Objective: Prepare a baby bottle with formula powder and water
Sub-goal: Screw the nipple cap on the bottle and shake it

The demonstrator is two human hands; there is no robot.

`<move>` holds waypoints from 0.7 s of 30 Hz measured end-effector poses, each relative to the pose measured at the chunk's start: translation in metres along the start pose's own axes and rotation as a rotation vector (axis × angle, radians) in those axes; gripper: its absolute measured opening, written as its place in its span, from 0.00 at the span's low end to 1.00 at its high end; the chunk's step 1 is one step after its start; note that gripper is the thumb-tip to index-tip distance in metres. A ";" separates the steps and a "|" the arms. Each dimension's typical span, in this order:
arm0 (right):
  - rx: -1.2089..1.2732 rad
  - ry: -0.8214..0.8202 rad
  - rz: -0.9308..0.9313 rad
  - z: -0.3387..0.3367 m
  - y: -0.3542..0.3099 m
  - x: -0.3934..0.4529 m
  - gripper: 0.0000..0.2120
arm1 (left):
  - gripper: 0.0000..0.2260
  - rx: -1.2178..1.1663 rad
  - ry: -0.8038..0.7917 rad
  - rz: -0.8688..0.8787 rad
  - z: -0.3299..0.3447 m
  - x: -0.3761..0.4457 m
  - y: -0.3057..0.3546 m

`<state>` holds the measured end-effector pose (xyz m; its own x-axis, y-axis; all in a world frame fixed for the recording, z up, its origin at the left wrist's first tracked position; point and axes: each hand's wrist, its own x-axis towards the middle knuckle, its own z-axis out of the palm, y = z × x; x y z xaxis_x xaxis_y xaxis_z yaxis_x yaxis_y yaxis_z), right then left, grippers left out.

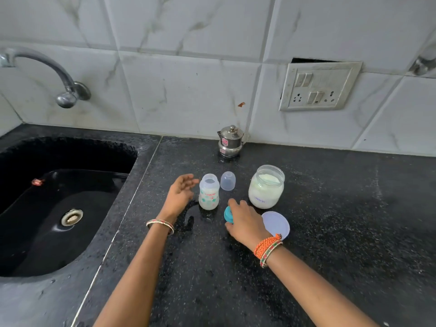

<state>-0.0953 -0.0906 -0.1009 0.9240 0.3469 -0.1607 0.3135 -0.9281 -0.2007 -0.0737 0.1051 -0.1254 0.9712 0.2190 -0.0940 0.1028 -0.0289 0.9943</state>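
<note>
Right hand palm-down, clasping teal collar; left hand splayed.

Black speckled tabletop carries: open baby bottle, clear cap, open powder jar, flat white lid, steel pot at the wall.

bare arms, bangles at both wrists

both forearms are bare — no sleeves show anywhere in view. the left wrist carries a thin bangle, pale metal patterned with orange and green bits. the right wrist wears a thicker stack: braided orange cord bands and, just beside them, a beaded bangle in white, green and orange. no rings can be made out on the fingers — too small to tell.
</note>
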 end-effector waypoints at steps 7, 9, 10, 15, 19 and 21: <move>0.279 0.261 -0.007 -0.034 0.002 0.008 0.14 | 0.29 0.222 -0.103 0.056 -0.008 -0.021 -0.023; 0.356 0.279 -0.054 -0.056 -0.003 0.017 0.14 | 0.33 0.311 -0.130 0.059 -0.007 -0.016 -0.017; 0.373 0.271 -0.078 -0.066 -0.007 0.022 0.15 | 0.34 0.336 -0.137 0.063 -0.005 -0.013 -0.013; 0.269 0.118 -0.204 -0.093 -0.028 0.047 0.16 | 0.34 0.307 -0.199 0.062 0.009 -0.002 0.000; 0.147 0.014 -0.272 -0.095 -0.037 0.057 0.18 | 0.25 0.255 -0.170 0.111 0.018 0.002 -0.006; 0.099 -0.015 -0.303 -0.097 -0.041 0.059 0.19 | 0.23 0.232 -0.135 0.129 0.020 0.001 -0.009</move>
<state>-0.0324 -0.0448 -0.0087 0.7882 0.6083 -0.0932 0.5507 -0.7648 -0.3344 -0.0699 0.0864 -0.1357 0.9976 0.0682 0.0116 0.0075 -0.2734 0.9619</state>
